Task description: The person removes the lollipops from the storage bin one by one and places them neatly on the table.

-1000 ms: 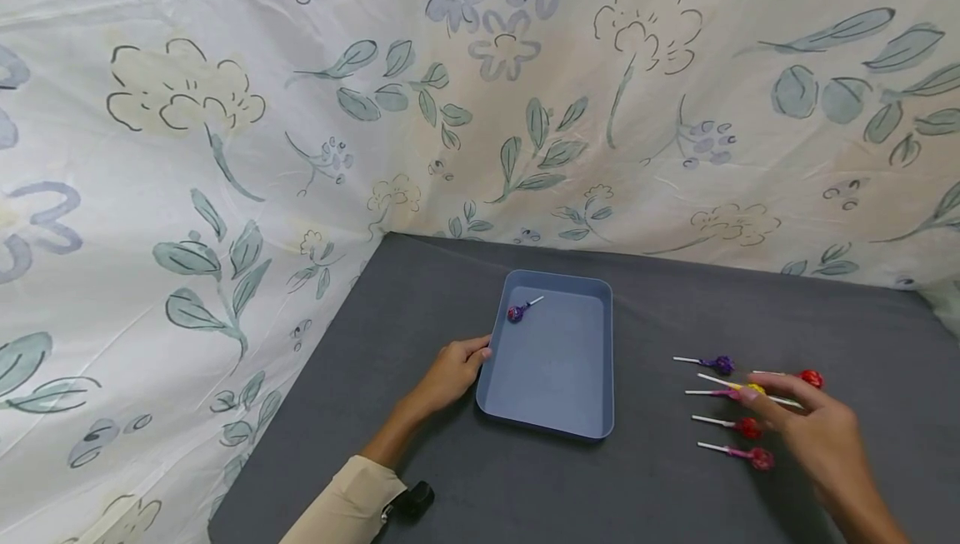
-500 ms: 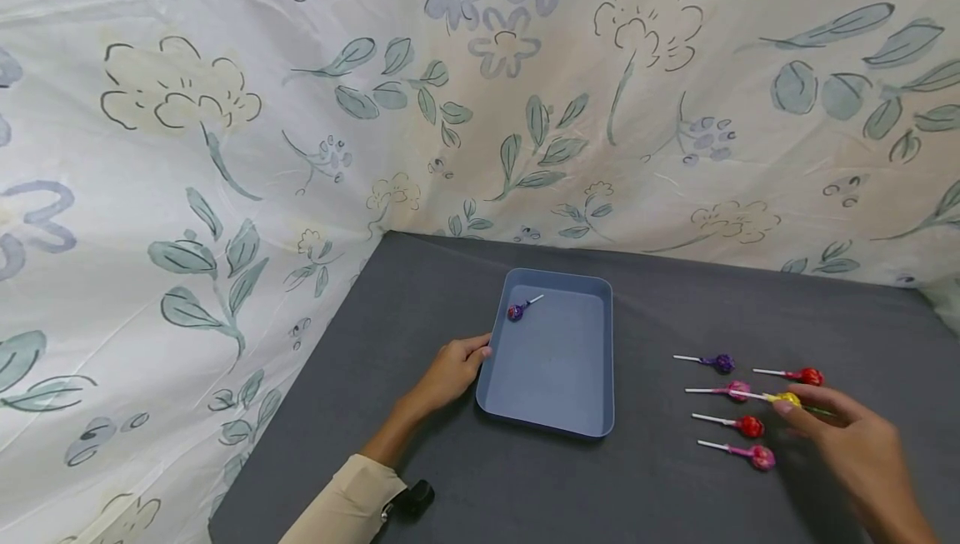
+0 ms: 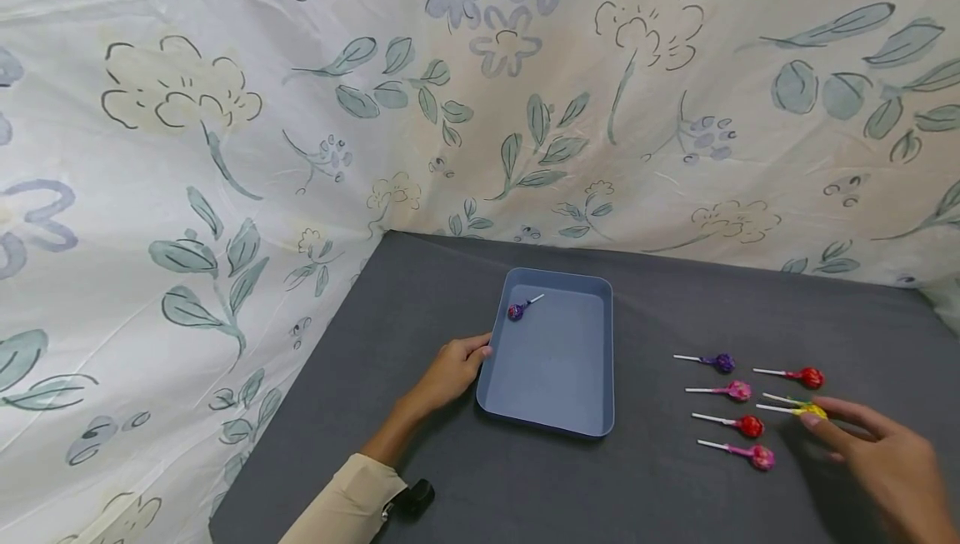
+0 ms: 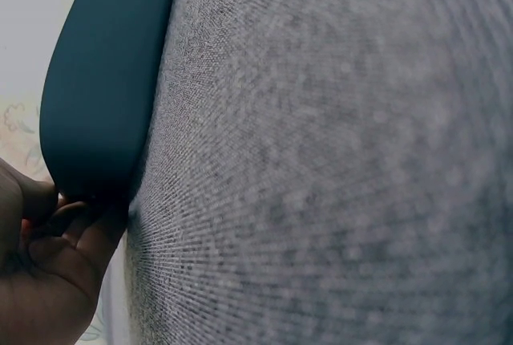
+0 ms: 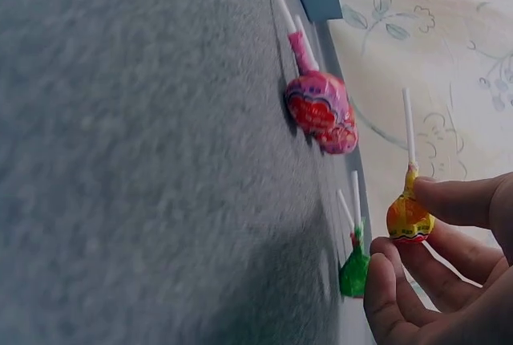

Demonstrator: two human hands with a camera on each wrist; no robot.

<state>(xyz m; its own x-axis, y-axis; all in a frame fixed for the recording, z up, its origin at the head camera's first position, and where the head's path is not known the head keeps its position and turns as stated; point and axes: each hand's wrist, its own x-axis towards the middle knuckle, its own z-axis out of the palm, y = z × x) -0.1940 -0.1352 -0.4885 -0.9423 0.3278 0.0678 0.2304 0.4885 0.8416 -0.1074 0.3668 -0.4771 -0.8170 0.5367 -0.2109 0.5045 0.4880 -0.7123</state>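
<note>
My left hand grips the left wall of a blue tray; in the left wrist view the thumb is at the wall and the fingers curl by its lower edge. Inside the tray, near its far left corner, lies a purple lollipop. My right hand pinches a yellow lollipop by its wrapped head, the white stick pointing away from the palm. Just beyond it a green lollipop lies on the cloth, mostly hidden by the hand in the head view.
Left of the right hand lie a purple lollipop, a pink one, a red one and another pink one. A second red lollipop sits behind. Floral fabric hangs behind the grey cloth.
My right hand has moved right and nearer with the yellow lollipop, away from the left row to beside the green one. My left hand and the tray stay put.
</note>
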